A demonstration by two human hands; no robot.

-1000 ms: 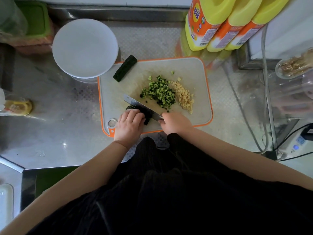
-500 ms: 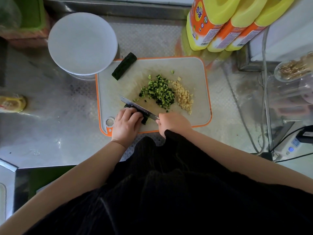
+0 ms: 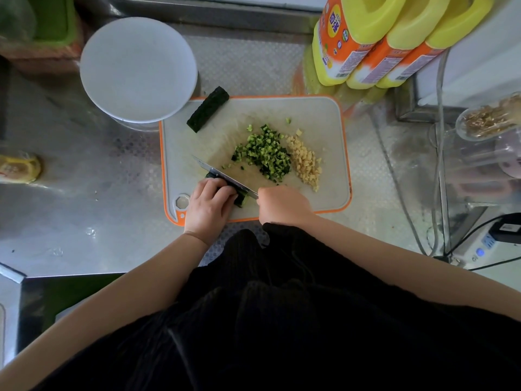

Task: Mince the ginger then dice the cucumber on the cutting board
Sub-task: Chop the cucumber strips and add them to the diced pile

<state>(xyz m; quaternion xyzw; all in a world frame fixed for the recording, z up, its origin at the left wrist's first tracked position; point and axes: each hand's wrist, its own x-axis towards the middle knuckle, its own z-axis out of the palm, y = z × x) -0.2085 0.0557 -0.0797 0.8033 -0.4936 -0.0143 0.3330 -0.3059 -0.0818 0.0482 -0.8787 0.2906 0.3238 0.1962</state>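
A grey cutting board (image 3: 315,114) with an orange rim lies on the steel counter. On it sit a pile of diced cucumber (image 3: 263,153) and, to its right, a pile of minced ginger (image 3: 306,162). My left hand (image 3: 208,204) holds down a short dark cucumber piece (image 3: 241,199) at the board's near edge, fingers curled over it. My right hand (image 3: 283,206) grips the handle of a knife (image 3: 218,172), whose blade lies across that piece. Another cucumber chunk (image 3: 208,108) rests at the board's far left corner.
A round white lid or bowl (image 3: 138,69) stands left of the board's far corner. Three yellow-and-orange bottles (image 3: 366,43) stand behind the board on the right. A glass container (image 3: 490,119), cables and a power strip (image 3: 485,244) are at the right. A yellow packet (image 3: 19,167) lies far left.
The knife blade has shifted slightly along the cucumber piece under my left hand, whose fingers have drawn back a little. The piles on the board look the same.
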